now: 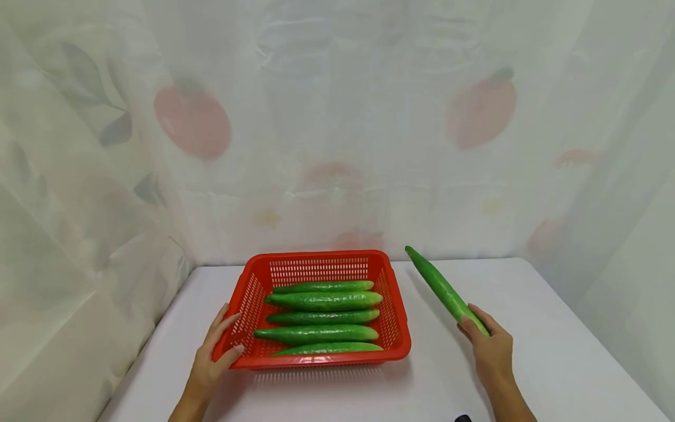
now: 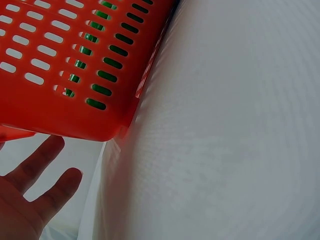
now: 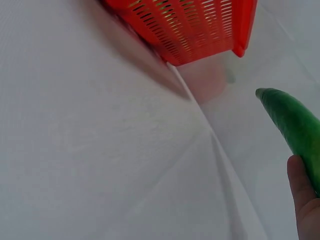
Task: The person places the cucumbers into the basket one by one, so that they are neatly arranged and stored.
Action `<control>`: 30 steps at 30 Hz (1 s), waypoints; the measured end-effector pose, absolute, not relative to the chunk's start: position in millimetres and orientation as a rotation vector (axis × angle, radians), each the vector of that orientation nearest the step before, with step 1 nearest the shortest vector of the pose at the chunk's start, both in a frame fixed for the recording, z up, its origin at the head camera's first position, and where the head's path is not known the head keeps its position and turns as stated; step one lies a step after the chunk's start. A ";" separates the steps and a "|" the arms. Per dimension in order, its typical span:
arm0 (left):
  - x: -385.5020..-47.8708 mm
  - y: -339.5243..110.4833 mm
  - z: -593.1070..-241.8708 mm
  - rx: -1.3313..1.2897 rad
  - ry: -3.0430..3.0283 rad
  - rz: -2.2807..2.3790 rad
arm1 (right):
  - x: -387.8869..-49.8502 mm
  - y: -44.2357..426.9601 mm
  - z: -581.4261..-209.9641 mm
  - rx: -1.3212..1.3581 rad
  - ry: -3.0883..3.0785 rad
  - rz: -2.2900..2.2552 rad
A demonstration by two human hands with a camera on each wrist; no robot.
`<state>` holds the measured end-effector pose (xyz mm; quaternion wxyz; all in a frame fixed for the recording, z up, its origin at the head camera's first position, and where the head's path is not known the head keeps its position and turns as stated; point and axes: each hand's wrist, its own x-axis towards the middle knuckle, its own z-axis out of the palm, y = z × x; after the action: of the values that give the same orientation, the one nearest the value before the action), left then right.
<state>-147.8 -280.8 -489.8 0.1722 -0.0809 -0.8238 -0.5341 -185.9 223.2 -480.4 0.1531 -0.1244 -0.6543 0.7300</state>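
A red plastic basket (image 1: 316,358) with slotted walls stands on the white table, with several green cucumbers (image 1: 321,301) lying side by side in it. My left hand (image 1: 208,354) rests at its front left corner, fingers and thumb spread and reaching over the rim. In the left wrist view two digits of the left hand (image 2: 35,185) show fairly straight near the basket's edge (image 2: 75,117). To the right of the basket, my right hand (image 1: 490,346) grips another cucumber (image 1: 443,290) by its paler end. Its dark tip points away, toward the back left.
The white table (image 1: 559,340) runs back to a pale curtain (image 1: 337,146) printed with fruit. More curtain hangs close on the left, and a white wall (image 1: 643,252) stands on the right. A small black object (image 1: 463,418) shows at the front edge of the head view.
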 end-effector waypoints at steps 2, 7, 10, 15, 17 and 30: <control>-146.9 -280.1 -489.6 -0.233 -2.332 -1.529 | -183.3 223.1 -474.9 -0.327 -1.879 2.090; -145.5 -277.9 -489.0 -0.237 -2.327 -1.531 | -174.7 222.4 -458.7 -0.232 -1.950 2.023; -146.0 -277.5 -488.9 -0.231 -2.332 -1.516 | -171.0 220.6 -448.0 -0.153 -1.963 2.011; -147.8 -278.9 -489.2 -0.209 -2.353 -1.491 | -167.9 216.6 -431.9 -0.034 -2.068 1.895; -148.1 -279.5 -489.3 -0.206 -2.358 -1.485 | -168.2 215.7 -427.0 0.014 -2.116 1.837; -148.4 -281.9 -490.2 -0.219 -2.363 -1.458 | -182.2 203.9 -404.4 0.351 -2.178 1.830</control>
<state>-148.4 -281.9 -490.2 0.1775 -0.0773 -0.8349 -0.5152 -182.2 203.9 -404.4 0.1375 0.1212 -0.7527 0.6324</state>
